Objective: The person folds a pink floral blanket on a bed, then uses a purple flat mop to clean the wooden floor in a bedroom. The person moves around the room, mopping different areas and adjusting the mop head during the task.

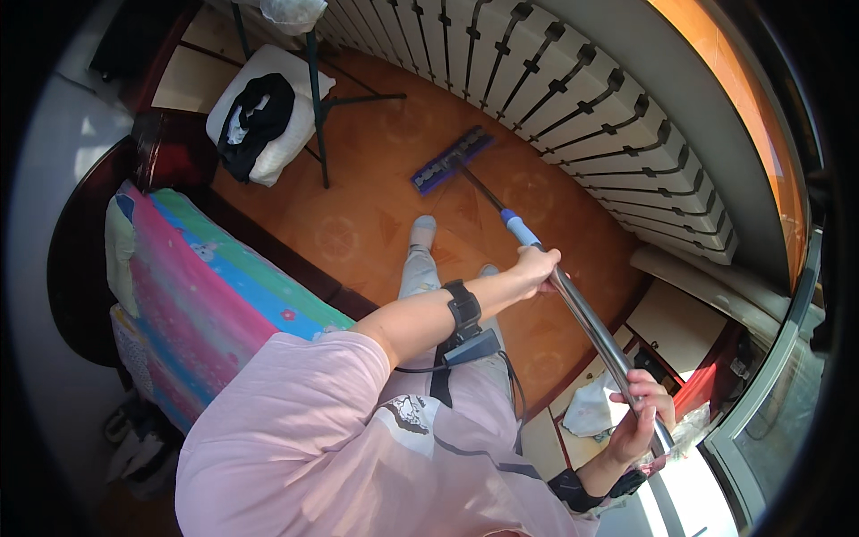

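Note:
My left hand (537,270) is wrapped around the pole of a flat mop (594,319), just behind its light-blue grip sleeve (520,228). Farther up the pole, my right hand (645,419) holds it close to its end, on my right side. The purple mop head (453,160) lies flat on the orange-brown patterned floor (376,201), ahead of my feet and near the railing. A black strap with a device circles my left forearm. My sock-covered left foot (423,231) shows on the floor, while my right foot is mostly hidden.
A railing of dark metal bars (530,65) curves along the far right. At left stands a bed or couch with a striped cover (221,262). Dark clothing (258,121) rests on a white cushion (295,144) beside a metal stand (315,107). Cabinets (674,322) line the right.

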Demonstrator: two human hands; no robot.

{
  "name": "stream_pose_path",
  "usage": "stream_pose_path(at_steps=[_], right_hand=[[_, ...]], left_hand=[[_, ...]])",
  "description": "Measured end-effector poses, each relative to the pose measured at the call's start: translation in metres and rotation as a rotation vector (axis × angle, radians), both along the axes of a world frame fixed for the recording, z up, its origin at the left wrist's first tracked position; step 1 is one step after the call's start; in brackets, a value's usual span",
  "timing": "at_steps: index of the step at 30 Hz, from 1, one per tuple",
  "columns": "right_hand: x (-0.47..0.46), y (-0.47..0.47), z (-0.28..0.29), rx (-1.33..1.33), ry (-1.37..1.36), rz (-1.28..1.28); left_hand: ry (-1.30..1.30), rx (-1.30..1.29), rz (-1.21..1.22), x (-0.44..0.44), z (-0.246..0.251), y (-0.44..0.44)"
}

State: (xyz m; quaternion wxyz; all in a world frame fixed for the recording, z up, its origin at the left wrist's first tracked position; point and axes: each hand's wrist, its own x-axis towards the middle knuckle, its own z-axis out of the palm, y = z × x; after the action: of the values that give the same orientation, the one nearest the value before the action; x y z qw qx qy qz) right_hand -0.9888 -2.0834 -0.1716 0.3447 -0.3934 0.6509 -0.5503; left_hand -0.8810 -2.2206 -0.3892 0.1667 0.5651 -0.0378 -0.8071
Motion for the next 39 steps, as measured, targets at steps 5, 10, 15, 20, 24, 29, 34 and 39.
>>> stream_pose_path(at_steps=[5,10,15,20,24,29,34,39], right_hand=[[0.031,-0.072,-0.107,-0.016,-0.193,0.415],[0.036,-0.009,-0.066,-0.032,-0.165,0.113],[-0.013,0.057,0.021,0.035,0.005,-0.046],[-0.029,0.053,0.031,0.023,0.005,-0.004],[-0.013,0.033,0.023,-0.151,-0.174,-0.090],[0.076,-0.049,-0.064,-0.063,-0.430,0.175],[0.196,-0.151,-0.188,-0.109,-0.404,0.449],[0.174,-0.111,-0.202,0.039,-0.306,0.423]], left_hand=[[-0.173,-0.060,0.030,0.073,-0.089,-0.098],[-0.207,0.039,-0.158,0.021,-0.072,-0.008],[0.183,0.305,-0.338,-0.082,-0.028,0.106],[0.217,0.189,-0.251,-0.082,-0.004,0.089],[0.169,0.089,-0.093,-0.030,0.024,0.062],[-0.145,-0.179,0.153,0.103,-0.019,-0.032],[-0.678,-0.256,0.116,0.239,-0.103,-0.124],[-0.671,-0.204,-0.133,0.237,-0.139,-0.102]])
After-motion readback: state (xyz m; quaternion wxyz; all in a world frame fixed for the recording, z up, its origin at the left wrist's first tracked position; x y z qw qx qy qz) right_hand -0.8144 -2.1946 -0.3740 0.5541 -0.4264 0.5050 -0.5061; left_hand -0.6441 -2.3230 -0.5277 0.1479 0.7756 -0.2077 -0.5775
